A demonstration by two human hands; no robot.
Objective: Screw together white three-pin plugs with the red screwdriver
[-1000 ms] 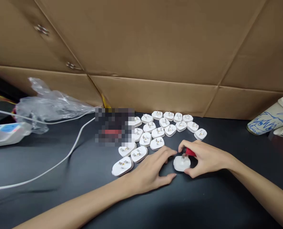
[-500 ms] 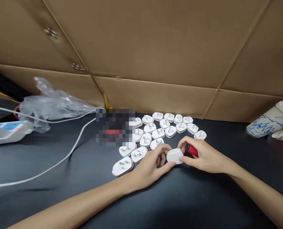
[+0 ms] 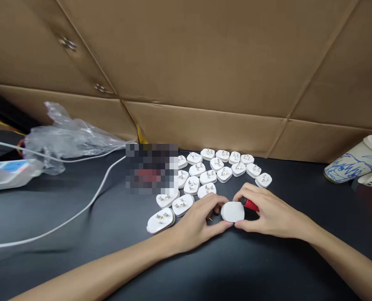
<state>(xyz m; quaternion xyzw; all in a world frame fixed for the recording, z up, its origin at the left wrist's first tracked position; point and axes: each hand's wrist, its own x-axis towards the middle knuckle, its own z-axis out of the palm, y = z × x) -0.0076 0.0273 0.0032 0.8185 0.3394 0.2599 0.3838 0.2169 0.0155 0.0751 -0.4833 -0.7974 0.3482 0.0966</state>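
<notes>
Between my two hands is a white plug [image 3: 232,212], its smooth blank face turned up and its pins out of sight. My left hand [image 3: 201,219] pinches its left side with thumb and fingers. On the other side, my right hand [image 3: 262,209] grips the right edge with its fingertips. A red handle with a black end [image 3: 250,204], its other end hidden, is tucked inside my right palm. Beneath my left fingers a small dark and brass-coloured bit [image 3: 210,218] shows, too small to name. Several white plugs [image 3: 208,177] lie just beyond, pins up.
A tan padded panel [image 3: 204,75] rises behind the black table [image 3: 251,267]. To the left are a white cable [image 3: 99,192], a clear plastic bag [image 3: 69,136] and a white tray-like thing [image 3: 32,172]. A paper coffee cup [image 3: 355,161] lies tilted at the right. One patch is blurred out.
The held plug has come slightly nearer and tipped, so its flat face shows more fully. Both hands moved with it; the red handle shows less.
</notes>
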